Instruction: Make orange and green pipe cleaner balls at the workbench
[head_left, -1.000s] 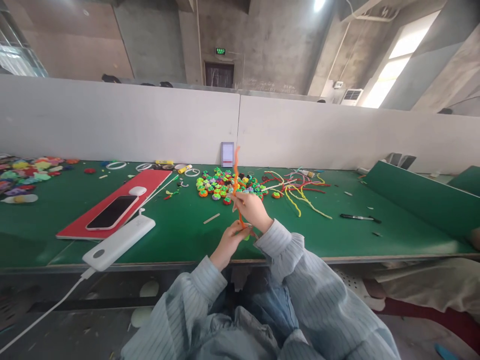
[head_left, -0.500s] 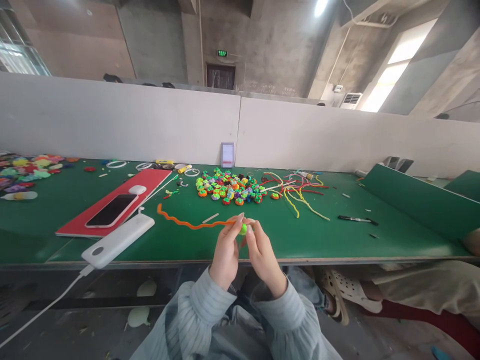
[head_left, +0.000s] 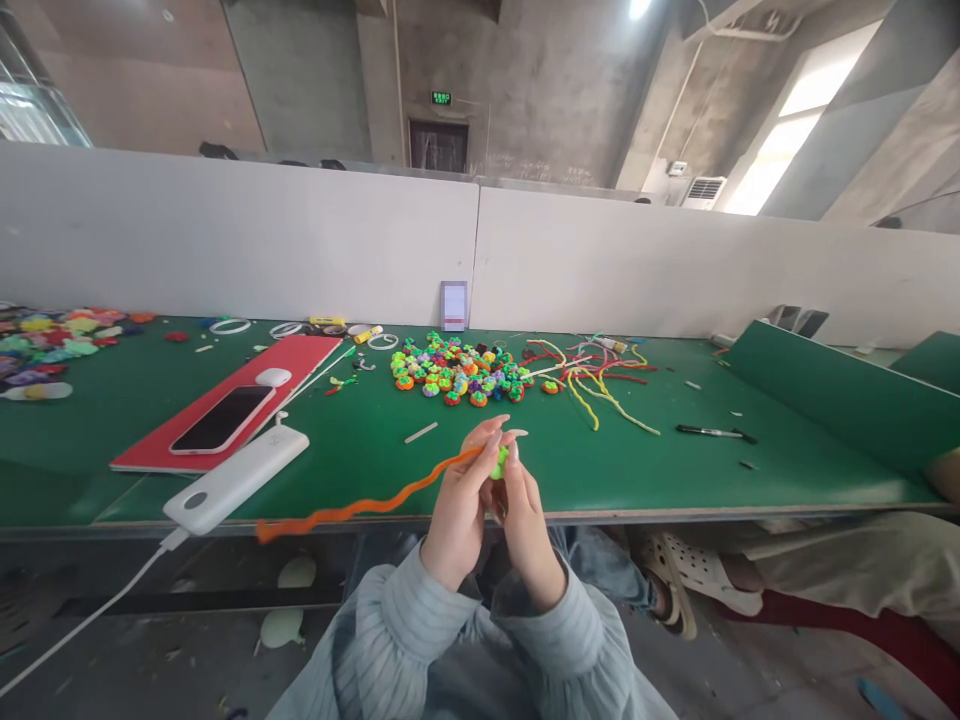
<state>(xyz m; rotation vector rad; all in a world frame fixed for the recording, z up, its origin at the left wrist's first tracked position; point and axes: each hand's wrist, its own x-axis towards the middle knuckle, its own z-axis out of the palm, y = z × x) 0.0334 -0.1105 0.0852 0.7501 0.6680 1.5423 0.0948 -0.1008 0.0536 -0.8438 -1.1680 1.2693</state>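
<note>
Nearer the wearer than a heap of colourful balls (head_left: 448, 375), the left hand (head_left: 454, 515) and right hand (head_left: 529, 525) pinch a lime-green piece (head_left: 499, 465); an orange fuzzy stem (head_left: 367, 507), in the left hand's closed fingertips, slants left and nearward.

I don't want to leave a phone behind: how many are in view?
2: a dark-screened phone on the red folder, a lit phone upright against the white partition. Far-right grey objects are unclear.

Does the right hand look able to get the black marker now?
Probably yes: the way from the right hand to the black marker runs over flat green table. But that hand is pinching a fuzzy green piece, so it would likely need to let go first.
</note>
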